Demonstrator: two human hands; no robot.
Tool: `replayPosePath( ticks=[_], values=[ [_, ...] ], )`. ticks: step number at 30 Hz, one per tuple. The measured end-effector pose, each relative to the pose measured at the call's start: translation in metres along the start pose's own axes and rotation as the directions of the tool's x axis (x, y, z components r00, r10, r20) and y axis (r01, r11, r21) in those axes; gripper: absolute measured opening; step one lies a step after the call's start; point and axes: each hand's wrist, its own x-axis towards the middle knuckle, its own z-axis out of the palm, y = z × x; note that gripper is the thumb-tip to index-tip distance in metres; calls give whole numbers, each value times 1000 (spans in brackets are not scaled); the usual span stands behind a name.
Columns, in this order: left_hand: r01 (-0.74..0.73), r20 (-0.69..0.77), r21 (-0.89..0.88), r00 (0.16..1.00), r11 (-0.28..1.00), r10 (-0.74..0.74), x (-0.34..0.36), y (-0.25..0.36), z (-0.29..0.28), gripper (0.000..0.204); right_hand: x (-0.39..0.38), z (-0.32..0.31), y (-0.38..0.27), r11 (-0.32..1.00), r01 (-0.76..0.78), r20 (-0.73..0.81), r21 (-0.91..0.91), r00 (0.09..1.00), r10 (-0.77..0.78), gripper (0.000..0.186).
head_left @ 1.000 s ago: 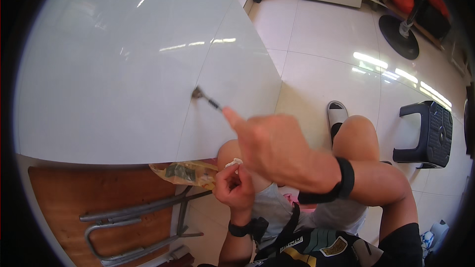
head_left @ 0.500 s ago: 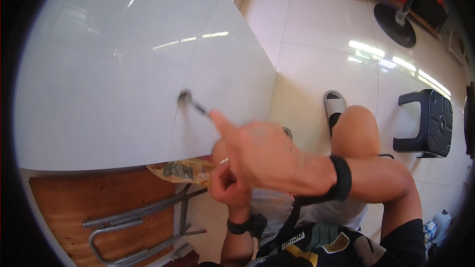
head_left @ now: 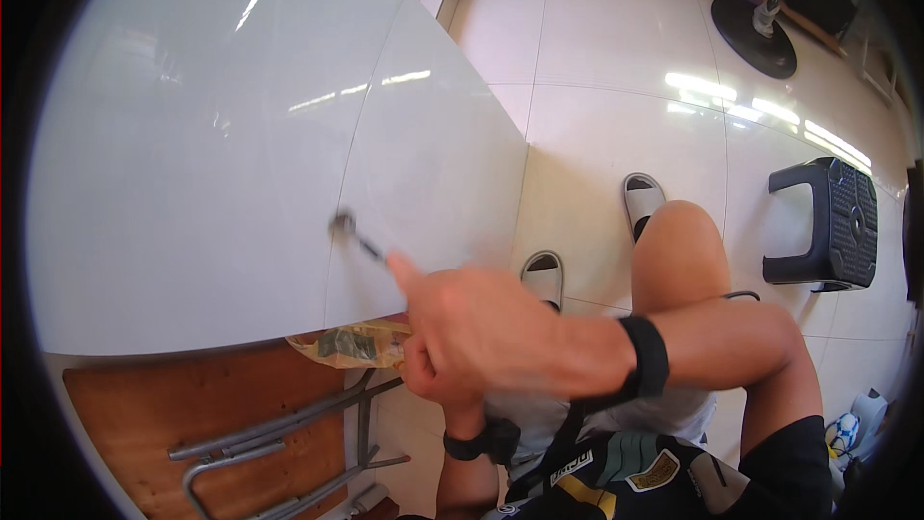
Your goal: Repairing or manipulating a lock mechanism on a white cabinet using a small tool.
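Note:
My right hand (head_left: 496,327) is closed around a slim, dark-handled tool (head_left: 368,248) with a small round greyish head, its index finger stretched along the handle. Motion blurs the head, so its kind is unclear. It points over the white glossy table (head_left: 221,183); whether it touches the surface I cannot tell. Curled fingers of my left hand (head_left: 425,377) show just under the right one, beyond the table's near edge. Most of that hand is covered, and whatever lies in its grip is hidden.
Below the table edge are a yellowish plastic bag (head_left: 351,345) and a brown wooden board (head_left: 260,409) with grey metal tubing (head_left: 289,424). A dark plastic stool (head_left: 837,223) stands at right on the tiled floor. A round black stand base (head_left: 754,36) is farther back.
My right hand and the tool have come nearer to me and lower, and now cover more of my left hand. A whitish bit at the left fingers is now hidden. The view has shifted slightly.

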Motion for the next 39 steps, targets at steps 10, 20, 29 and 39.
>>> replayPosePath(
  ticks=[10, 20, 29, 39],
  values=[
    [11, 8, 337, 1000, 941, -15, -25, -57, -33, 20, -6, 10, 0, 996, 80, -103, -46, 991, -85, 51],
    [-205, 37, 449, 977, 870, 211, 0, -3, 0, 16, -7, 11, 3, 992, 109, -136, -66, 984, -117, 52],
    [-22, -65, 281, 997, 959, 42, 2, 11, 14, 20, -5, 10, 11, 999, -40, 23, 28, 999, 39, 56],
    [-78, 12, 238, 997, 968, 77, 0, -6, -6, 18, -3, 6, 11, 998, -54, -39, 37, 998, 55, 38]
  ],
)
